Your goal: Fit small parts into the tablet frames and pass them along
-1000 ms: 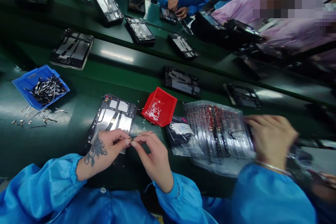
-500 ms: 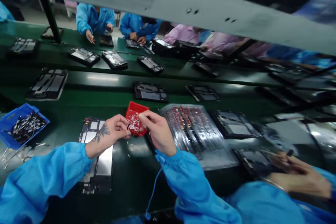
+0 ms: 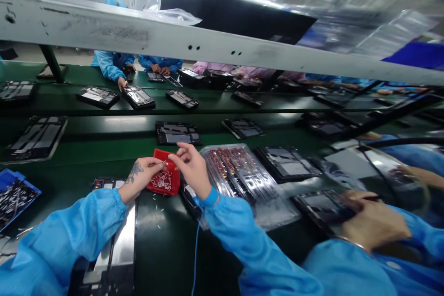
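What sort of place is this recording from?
Probably an electronics assembly line: device frames on a green conveyor belt, workers in blue smocks alongside, and a red tray of small parts.

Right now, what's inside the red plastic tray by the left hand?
The red plastic tray holds a loose pile of small white pieces, too small to identify. The left hand covers its edge, hiding what lies there; the tray floor under the pile is hidden too.
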{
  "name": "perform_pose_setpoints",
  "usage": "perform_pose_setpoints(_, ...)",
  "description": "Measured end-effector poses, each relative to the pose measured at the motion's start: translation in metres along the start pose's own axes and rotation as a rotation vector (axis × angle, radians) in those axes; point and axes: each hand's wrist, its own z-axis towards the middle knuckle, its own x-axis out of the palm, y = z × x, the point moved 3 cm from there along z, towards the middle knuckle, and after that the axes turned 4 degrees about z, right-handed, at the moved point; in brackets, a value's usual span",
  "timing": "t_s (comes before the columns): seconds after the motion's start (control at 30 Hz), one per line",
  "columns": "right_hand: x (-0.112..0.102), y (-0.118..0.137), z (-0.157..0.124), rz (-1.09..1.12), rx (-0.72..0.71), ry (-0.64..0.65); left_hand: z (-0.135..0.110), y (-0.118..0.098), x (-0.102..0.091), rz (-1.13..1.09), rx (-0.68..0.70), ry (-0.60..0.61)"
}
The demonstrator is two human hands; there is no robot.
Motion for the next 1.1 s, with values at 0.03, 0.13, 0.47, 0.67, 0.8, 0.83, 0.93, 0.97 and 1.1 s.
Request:
perform_pose_setpoints(0.03,0.001,0.004,-0.007,-0.145,-0.146,-0.054,0.001,0.001,0.0,0.018,0.009,-0.01)
perform_pose_setpoints(0.13,0.011,0.01,-0.027,-0.542,-0.495,-0.04,0.001,-0.001,-0.001,0.097,0.052,-0.026)
perform_pose_setpoints(0.47,0.011,-0.012,-0.018,-0.608,-0.324,0.091,-0.008,-0.009,-0.006,0.29,0.108,-0.013)
perform_pose_setpoints(0.67,0.011,-0.037,-0.001,0.108,0.357,0.152,-0.006,-0.004,-0.005,0.148,-0.009,0.086)
perform_pose_setpoints(0.8,0.021,-0.031,0.0,0.15,0.304,0.195,-0.009,-0.004,0.0,0.053,-0.053,0.124)
perform_pose_setpoints(0.83,0.023,-0.028,-0.002,0.148,0.3,0.199,-0.009,-0.004,0.001,0.037,-0.059,0.119)
perform_pose_setpoints(0.93,0.019,-0.019,-0.009,-0.015,0.158,0.108,-0.007,-0.002,-0.001,0.02,-0.064,0.084)
perform_pose_setpoints(0.97,0.018,-0.014,-0.012,-0.121,0.045,0.07,-0.006,-0.002,-0.002,0.023,-0.059,0.073)
perform_pose_setpoints(1.1,0.022,-0.002,-0.028,-0.535,-0.458,0.086,-0.004,-0.003,-0.007,0.082,-0.005,0.04)
